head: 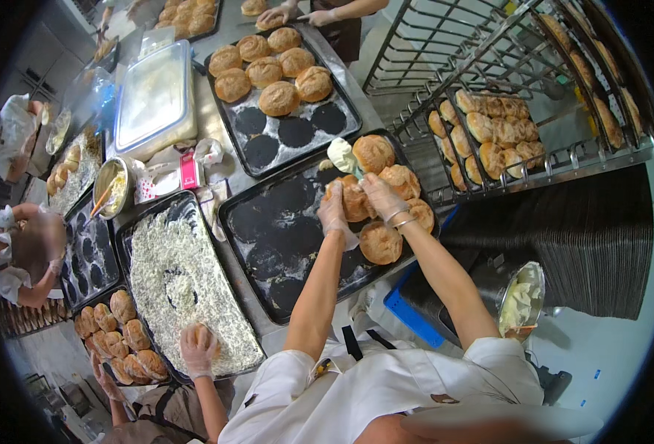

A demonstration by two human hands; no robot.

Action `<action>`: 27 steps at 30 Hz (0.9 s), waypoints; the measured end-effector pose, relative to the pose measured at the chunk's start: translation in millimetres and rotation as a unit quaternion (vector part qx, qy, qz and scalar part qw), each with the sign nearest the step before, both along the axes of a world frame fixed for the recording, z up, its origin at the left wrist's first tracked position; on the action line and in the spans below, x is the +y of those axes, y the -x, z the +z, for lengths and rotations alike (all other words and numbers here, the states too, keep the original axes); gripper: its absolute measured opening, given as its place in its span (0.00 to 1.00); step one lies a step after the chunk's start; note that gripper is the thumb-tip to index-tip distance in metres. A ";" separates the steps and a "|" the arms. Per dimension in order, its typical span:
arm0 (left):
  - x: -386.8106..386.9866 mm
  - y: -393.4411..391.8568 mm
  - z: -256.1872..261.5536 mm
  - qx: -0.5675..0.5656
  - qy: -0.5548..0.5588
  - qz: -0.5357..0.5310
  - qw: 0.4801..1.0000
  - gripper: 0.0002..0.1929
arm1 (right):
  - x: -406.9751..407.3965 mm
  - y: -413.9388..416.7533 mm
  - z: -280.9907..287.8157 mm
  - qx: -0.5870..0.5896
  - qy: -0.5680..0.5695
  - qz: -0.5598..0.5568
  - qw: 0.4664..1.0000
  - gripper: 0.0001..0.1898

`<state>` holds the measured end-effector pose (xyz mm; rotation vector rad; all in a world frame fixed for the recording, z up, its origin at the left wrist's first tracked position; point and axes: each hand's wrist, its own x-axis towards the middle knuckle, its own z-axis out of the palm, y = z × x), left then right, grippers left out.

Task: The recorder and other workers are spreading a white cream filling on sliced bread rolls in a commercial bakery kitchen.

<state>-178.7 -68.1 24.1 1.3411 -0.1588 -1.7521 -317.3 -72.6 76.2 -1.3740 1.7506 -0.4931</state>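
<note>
My left hand (335,213), in a clear plastic glove, grips the side of a round golden bun (355,204). In my gloved right hand (383,197) is a spatula (358,173); its far end carries a lump of white cream (340,155). That hand is also close against the bun, and whether it touches it is hard to tell. Both hands are over a dark baking tray (271,233). Several more buns crowd the tray's right end, among them a bun (373,154) beyond my hands and another bun (380,242) nearer my body.
Beyond lies a second tray (296,133) of buns. Left are a white-coated tray (188,277), a lidded plastic box (153,97) and a mixing bowl (111,188). A metal rack (504,186) and a cream bowl (521,299) stand right. Co-workers' hands (198,351) work nearby.
</note>
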 end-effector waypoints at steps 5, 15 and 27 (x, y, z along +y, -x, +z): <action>31.8 -35.5 111.2 -0.006 0.218 0.071 0.973 0.27 | 30.6 -33.4 95.3 -0.068 0.087 -0.039 0.993 0.16; 208.1 -98.4 173.8 -0.369 0.443 0.030 0.816 0.38 | 135.7 -52.1 186.4 -0.561 -0.058 0.008 0.826 0.15; 238.0 -98.8 188.1 0.239 0.319 0.167 0.902 0.31 | 164.1 -17.5 208.1 -0.034 0.410 0.241 0.879 0.09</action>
